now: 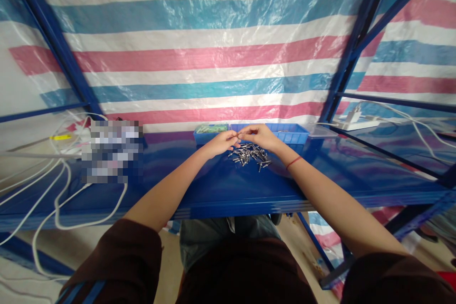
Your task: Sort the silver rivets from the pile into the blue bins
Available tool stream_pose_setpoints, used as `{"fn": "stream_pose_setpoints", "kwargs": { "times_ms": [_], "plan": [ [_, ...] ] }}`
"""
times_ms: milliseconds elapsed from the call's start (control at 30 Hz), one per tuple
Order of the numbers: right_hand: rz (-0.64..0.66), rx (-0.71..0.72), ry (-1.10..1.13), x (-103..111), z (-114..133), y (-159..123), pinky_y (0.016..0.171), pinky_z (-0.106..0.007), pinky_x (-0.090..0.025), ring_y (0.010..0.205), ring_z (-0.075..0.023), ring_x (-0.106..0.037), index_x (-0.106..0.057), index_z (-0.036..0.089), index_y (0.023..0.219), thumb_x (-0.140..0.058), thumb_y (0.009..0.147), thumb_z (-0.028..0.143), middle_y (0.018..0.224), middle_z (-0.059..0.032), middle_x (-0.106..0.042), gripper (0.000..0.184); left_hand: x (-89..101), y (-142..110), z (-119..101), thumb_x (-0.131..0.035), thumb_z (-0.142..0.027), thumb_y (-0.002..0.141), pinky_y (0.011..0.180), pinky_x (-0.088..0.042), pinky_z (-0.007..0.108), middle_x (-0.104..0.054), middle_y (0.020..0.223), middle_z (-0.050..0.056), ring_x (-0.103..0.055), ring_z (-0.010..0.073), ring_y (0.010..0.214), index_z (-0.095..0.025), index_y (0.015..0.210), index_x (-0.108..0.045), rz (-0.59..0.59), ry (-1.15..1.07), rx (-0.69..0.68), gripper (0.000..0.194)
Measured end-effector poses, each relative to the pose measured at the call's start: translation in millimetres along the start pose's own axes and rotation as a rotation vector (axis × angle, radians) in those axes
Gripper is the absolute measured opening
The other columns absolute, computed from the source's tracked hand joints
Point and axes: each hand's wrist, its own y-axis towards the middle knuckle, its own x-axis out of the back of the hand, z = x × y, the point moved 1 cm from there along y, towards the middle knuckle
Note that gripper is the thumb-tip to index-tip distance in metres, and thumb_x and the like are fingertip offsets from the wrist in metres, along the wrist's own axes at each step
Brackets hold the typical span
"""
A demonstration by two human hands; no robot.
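My left hand (227, 141) and my right hand (259, 136) meet fingertip to fingertip over the blue shelf. Both are closed in a pinch; whatever sits between the fingers is too small to make out. Just below them lies a loose pile of small shiny metal pins (245, 156), some with dark parts. Behind my left hand stands a small blue bin (200, 137) with pale green pieces in it. A wider blue tray (295, 137) reaches out behind my right hand, with a few thin metal pieces inside.
A clear plastic lid or box (322, 130) lies right of the tray. White cables (62, 199) trail over the shelf's left side, beside a blurred-out object (112, 152). A white power strip (358, 123) is at right. Blue metal posts (344, 71) frame a striped plastic sheet (213, 57).
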Motion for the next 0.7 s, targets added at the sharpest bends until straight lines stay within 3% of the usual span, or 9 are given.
{"fn": "stream_pose_setpoints", "kwargs": {
  "times_ms": [433, 700],
  "plan": [
    [-0.017, 0.046, -0.032, 0.7, -2.2, 1.5, 0.07, -0.032, -0.047, 0.068, -0.014, -0.059, -0.072, 0.016, 0.079, -0.071, 0.064, 0.039, 0.073, -0.0035, -0.069, 0.027, 1.7, 6.5, 5.1, -0.052, -0.028, 0.083, 0.071, -0.047, 0.026, -0.063, 0.091, 0.004, -0.059, 0.0122, 0.08, -0.013, 0.093, -0.056, -0.037, 0.159, -0.114, 0.019],
    [-0.016, 0.067, -0.11, 2.5, -3.6, 1.7, 0.067, -0.028, -0.044, 0.067, -0.0124, -0.056, -0.072, 0.015, 0.082, -0.066, 0.068, 0.032, 0.072, -0.0028, -0.067, 0.022, 4.9, 7.5, 5.0, -0.055, -0.024, 0.079, 0.079, -0.046, 0.029, -0.063, 0.095, 0.005, -0.059, 0.0134, 0.082, -0.013, 0.091, -0.057, -0.132, 0.221, -0.191, 0.016]
  ]
}}
